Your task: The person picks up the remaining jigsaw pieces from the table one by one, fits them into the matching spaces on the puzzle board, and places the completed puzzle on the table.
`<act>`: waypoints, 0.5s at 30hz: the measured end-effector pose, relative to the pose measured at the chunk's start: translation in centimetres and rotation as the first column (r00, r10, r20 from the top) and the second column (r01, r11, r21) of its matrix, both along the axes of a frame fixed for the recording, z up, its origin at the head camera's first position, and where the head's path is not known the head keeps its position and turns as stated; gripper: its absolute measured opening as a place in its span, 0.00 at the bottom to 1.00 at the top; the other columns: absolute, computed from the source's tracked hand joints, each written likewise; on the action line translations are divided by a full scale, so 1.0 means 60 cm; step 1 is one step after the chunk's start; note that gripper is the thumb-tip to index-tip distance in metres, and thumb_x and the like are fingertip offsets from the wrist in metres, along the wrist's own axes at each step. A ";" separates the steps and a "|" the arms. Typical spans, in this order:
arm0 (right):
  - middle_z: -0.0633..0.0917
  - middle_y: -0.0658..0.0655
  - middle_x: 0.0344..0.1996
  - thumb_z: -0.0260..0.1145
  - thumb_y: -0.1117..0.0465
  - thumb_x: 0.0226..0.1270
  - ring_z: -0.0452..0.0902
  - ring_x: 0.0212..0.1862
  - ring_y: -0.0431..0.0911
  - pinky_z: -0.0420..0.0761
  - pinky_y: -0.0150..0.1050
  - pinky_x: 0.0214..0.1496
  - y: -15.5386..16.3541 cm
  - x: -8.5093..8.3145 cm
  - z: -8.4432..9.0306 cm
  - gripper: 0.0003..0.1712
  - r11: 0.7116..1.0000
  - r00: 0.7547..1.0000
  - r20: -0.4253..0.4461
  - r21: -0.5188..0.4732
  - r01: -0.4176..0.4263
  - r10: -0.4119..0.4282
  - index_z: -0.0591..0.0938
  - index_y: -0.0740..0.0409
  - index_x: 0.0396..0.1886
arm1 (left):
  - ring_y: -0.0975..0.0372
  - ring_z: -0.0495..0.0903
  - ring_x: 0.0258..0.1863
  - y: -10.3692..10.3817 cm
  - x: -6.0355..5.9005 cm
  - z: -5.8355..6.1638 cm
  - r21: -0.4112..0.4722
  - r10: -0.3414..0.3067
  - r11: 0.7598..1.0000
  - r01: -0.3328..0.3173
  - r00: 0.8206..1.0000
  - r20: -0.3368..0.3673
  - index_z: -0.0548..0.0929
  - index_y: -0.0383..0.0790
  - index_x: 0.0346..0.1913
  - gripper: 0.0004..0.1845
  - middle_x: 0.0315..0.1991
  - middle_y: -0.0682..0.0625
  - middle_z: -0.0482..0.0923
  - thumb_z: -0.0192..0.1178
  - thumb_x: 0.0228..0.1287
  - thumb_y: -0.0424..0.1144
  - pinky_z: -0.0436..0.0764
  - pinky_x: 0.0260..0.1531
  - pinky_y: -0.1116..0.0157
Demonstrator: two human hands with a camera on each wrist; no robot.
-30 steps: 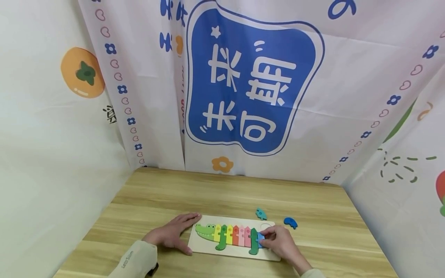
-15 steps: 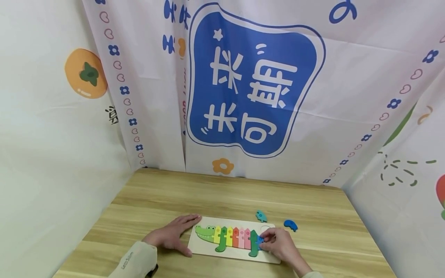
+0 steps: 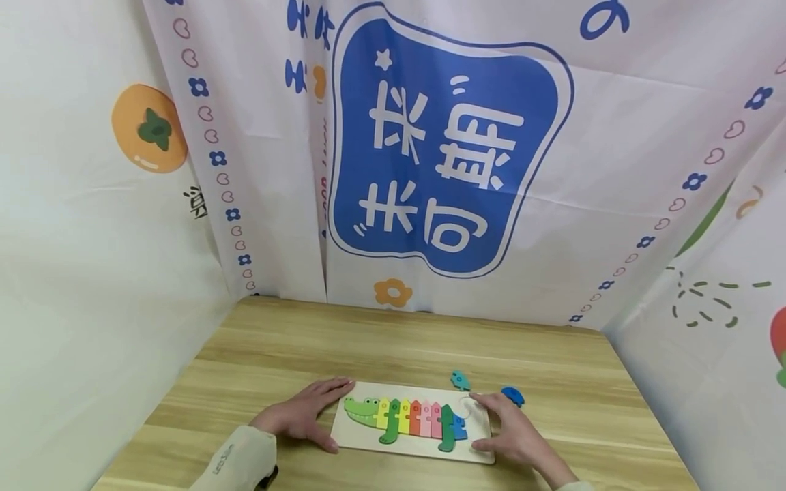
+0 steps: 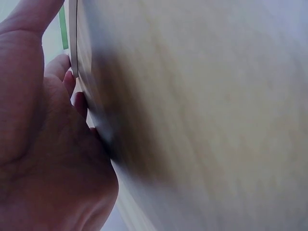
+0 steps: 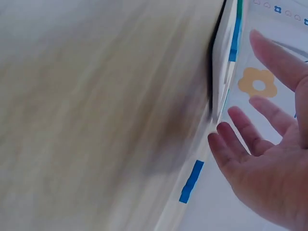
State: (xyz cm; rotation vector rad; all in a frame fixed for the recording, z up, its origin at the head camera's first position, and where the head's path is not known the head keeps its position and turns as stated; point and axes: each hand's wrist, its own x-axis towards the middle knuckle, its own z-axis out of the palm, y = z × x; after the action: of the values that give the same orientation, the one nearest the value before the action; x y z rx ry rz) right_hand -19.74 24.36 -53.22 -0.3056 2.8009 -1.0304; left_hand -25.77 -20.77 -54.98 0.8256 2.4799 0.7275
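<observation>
Wooden puzzle board [image 3: 368, 436] lay near the table's [image 3: 307, 341] front edge, crocodile pieces seated. Left hand [image 3: 301, 416] rested flat, steadying its left end; right hand [image 3: 512, 429] lay open, gripping nothing. Judged mid-assembly: the next move called for picking the loose teal piece [image 3: 460, 380] or blue piece [image 3: 512, 395]

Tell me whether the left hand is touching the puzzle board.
Touching. In the head view the left hand lies flat against the left end of the puzzle board; the left wrist view shows its fingers against the board's edge.
</observation>
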 end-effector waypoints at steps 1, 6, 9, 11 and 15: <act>0.79 0.60 0.66 0.88 0.53 0.44 0.72 0.68 0.63 0.72 0.68 0.67 0.001 0.001 -0.001 0.53 1.000 1.000 0.002 0.018 -0.007 0.007 0.76 0.51 0.73 | 0.41 0.48 0.81 -0.001 0.000 0.001 0.001 0.000 1.000 0.000 1.000 0.000 0.51 0.51 0.85 0.62 0.84 0.47 0.48 0.78 0.52 0.61 0.57 0.72 0.31; 0.69 0.64 0.76 0.89 0.50 0.43 0.62 0.76 0.70 0.65 0.72 0.70 0.006 0.005 -0.015 0.62 0.997 0.998 0.023 0.044 -0.056 0.055 0.69 0.54 0.78 | 0.40 0.48 0.81 -0.003 0.000 -0.001 -0.006 0.003 1.000 -0.003 1.000 -0.004 0.52 0.51 0.85 0.63 0.84 0.46 0.47 0.78 0.52 0.61 0.57 0.72 0.31; 0.68 0.64 0.77 0.88 0.48 0.43 0.61 0.76 0.70 0.64 0.72 0.71 0.008 0.005 -0.019 0.62 0.997 0.998 0.020 0.050 -0.056 0.055 0.69 0.57 0.78 | 0.41 0.48 0.81 -0.002 -0.001 -0.002 -0.010 0.005 1.000 -0.006 1.000 -0.004 0.52 0.52 0.85 0.63 0.85 0.46 0.47 0.78 0.51 0.62 0.56 0.72 0.31; 0.69 0.64 0.77 0.88 0.48 0.43 0.61 0.76 0.70 0.64 0.72 0.71 0.008 0.005 -0.019 0.61 0.997 0.999 0.019 0.056 -0.051 0.050 0.70 0.59 0.77 | 0.41 0.48 0.81 -0.001 0.000 -0.002 -0.007 0.008 1.000 -0.008 1.000 0.000 0.52 0.53 0.85 0.63 0.85 0.46 0.47 0.78 0.51 0.62 0.56 0.72 0.31; 0.69 0.65 0.77 0.88 0.48 0.43 0.60 0.76 0.70 0.64 0.72 0.71 0.009 0.004 -0.019 0.60 0.997 0.998 0.027 0.061 -0.055 0.053 0.71 0.61 0.76 | 0.41 0.48 0.81 0.001 0.001 -0.003 -0.008 0.013 1.000 -0.013 1.000 0.005 0.52 0.53 0.85 0.63 0.85 0.47 0.47 0.78 0.51 0.62 0.56 0.72 0.31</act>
State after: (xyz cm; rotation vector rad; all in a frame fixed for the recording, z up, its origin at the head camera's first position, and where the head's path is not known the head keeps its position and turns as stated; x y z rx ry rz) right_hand -19.48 24.91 -54.35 -0.3562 2.7790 -0.9274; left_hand -25.73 -20.72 -55.17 0.8048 2.4839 0.7229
